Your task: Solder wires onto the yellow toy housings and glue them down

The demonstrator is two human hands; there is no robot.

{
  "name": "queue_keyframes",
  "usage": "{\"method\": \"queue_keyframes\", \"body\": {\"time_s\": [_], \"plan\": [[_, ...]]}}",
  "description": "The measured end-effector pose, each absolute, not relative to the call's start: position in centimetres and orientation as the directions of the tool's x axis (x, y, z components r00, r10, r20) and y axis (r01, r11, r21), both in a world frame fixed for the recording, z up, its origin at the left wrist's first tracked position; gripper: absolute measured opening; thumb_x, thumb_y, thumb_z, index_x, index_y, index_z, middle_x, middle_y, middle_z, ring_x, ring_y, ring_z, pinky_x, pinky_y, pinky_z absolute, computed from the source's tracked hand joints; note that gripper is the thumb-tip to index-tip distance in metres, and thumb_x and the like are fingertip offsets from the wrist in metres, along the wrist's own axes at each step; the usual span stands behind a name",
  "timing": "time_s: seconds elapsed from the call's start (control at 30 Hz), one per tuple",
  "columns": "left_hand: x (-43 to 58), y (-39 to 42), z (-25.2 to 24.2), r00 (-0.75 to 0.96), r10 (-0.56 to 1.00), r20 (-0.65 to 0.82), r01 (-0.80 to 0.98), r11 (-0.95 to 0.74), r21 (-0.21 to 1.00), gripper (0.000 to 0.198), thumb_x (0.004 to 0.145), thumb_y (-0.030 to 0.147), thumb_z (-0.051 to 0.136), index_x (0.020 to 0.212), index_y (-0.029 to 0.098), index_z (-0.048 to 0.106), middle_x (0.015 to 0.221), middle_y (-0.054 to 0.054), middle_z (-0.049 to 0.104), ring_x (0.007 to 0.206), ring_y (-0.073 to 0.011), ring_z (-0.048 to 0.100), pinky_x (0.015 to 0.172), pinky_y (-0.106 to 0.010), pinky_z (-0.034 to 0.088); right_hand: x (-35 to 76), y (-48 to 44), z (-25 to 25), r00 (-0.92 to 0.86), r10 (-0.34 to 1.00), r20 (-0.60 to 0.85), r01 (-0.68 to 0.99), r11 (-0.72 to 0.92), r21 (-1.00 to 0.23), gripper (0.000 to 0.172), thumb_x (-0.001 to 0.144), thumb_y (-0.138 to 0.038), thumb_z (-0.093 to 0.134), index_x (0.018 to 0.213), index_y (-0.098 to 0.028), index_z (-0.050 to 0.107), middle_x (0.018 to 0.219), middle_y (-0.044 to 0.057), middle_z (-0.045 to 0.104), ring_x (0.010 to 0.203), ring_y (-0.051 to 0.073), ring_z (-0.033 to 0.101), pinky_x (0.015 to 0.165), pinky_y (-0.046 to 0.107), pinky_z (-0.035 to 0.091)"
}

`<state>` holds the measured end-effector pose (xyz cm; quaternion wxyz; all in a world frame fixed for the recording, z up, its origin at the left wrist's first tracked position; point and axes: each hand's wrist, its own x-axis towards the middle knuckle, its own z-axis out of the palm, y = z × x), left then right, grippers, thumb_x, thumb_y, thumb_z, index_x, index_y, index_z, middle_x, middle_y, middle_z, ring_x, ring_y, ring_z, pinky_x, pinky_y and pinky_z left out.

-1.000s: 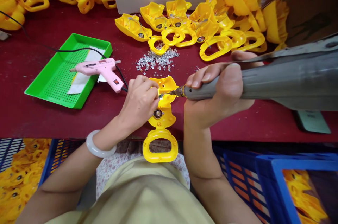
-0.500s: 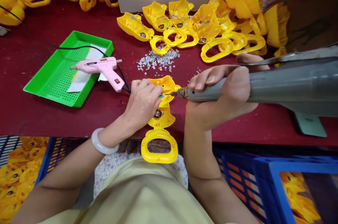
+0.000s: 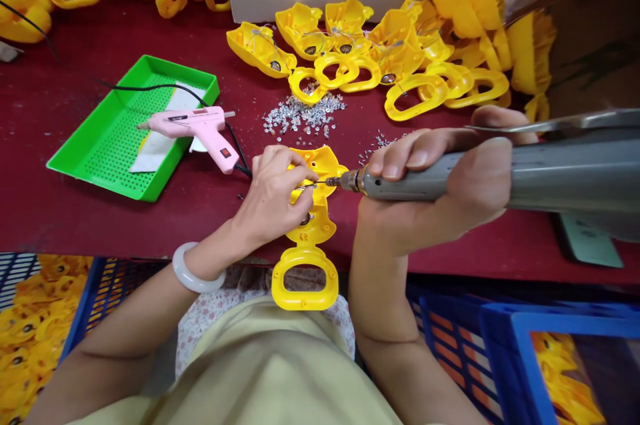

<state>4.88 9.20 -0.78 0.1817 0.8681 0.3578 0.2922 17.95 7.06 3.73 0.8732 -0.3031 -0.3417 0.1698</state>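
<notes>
My right hand (image 3: 440,171) is wrapped round a grey electric screwdriver (image 3: 565,168), held almost level with its bit pointing left. The bit's tip is over a yellow plastic shell half (image 3: 325,161), close to the fingertips of my left hand (image 3: 275,198). My left hand is curled over the shell's left side, thumb and forefinger bent in toward each other; what they pinch, if anything, is hidden. Below, a shell part with a round dark speaker (image 3: 306,218) joins a yellow handle ring (image 3: 305,278) that hangs past the table edge.
A pile of washer-like metal pieces (image 3: 303,111) and small screws (image 3: 380,145) lie ahead. A pink glue gun (image 3: 197,128) rests on a green tray (image 3: 185,168) at left. Yellow shells (image 3: 260,51) stand at the back. Blue crates (image 3: 520,338) flank me below the table.
My right hand and the screwdriver have shifted slightly right. My left fingers have lifted and rearranged near the bit, showing more of the thumb. The whole view has shifted slightly.
</notes>
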Motion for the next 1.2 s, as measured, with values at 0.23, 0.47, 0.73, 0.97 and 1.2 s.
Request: {"method": "queue_keyframes", "body": {"time_s": [0.23,0.47,0.73,0.97,1.2], "plan": [[5.06,9.37,-0.73,0.532,0.741,0.41,0.518,-0.668,0.535,0.005,0.083,0.015,0.064,0.083,0.018,0.067,0.097,-0.004,0.063,0.102,-0.0223,0.052,0.085,-0.039,0.039,18.49,6.87,3.81,0.677,0.506,0.534,-0.058,0.76,-0.647,0.018,0.08,-0.041,0.062,0.088,-0.027,0.054,0.053,-0.01,0.035,0.035,0.007,0.036,0.034,0.021,0.033],[5.43,9.48,-0.82,0.48,0.775,0.411,0.495,-0.626,0.602,0.006,0.078,0.01,0.064,0.079,0.016,0.063,0.091,-0.004,0.061,0.098,-0.0213,0.053,0.085,-0.037,0.041,18.33,6.53,4.09,0.67,0.526,0.524,-0.073,0.75,-0.658,0.019,0.08,-0.039,0.06,0.091,-0.027,0.05,0.054,-0.011,0.035,0.036,0.006,0.037,0.036,0.021,0.035],[5.26,9.5,-0.96,0.496,0.754,0.431,0.528,-0.656,0.539,0.005,0.077,0.013,0.063,0.08,0.017,0.061,0.092,-0.005,0.059,0.1,-0.0227,0.051,0.085,-0.038,0.04,18.11,6.32,4.39,0.669,0.523,0.528,-0.049,0.74,-0.671,0.014,0.082,-0.037,0.057,0.089,-0.027,0.051,0.055,-0.01,0.035,0.037,0.006,0.035,0.036,0.021,0.035],[5.03,9.64,-1.08,0.507,0.757,0.412,0.532,-0.651,0.542,0.01,0.079,0.02,0.067,0.087,0.018,0.063,0.098,-0.005,0.059,0.104,-0.0236,0.05,0.089,-0.04,0.04,18.29,6.29,4.29,0.65,0.534,0.54,-0.02,0.723,-0.69,0.016,0.082,-0.042,0.057,0.09,-0.03,0.049,0.055,-0.009,0.03,0.036,0.007,0.034,0.037,0.021,0.036],[4.95,9.65,-0.81,0.542,0.735,0.408,0.514,-0.674,0.531,0.003,0.084,0.02,0.065,0.082,0.019,0.067,0.102,-0.005,0.062,0.106,-0.0234,0.049,0.087,-0.04,0.038,18.47,6.43,4.25,0.663,0.513,0.545,-0.04,0.752,-0.658,0.016,0.081,-0.041,0.059,0.088,-0.028,0.052,0.053,-0.01,0.031,0.035,0.007,0.034,0.035,0.02,0.033]]}}
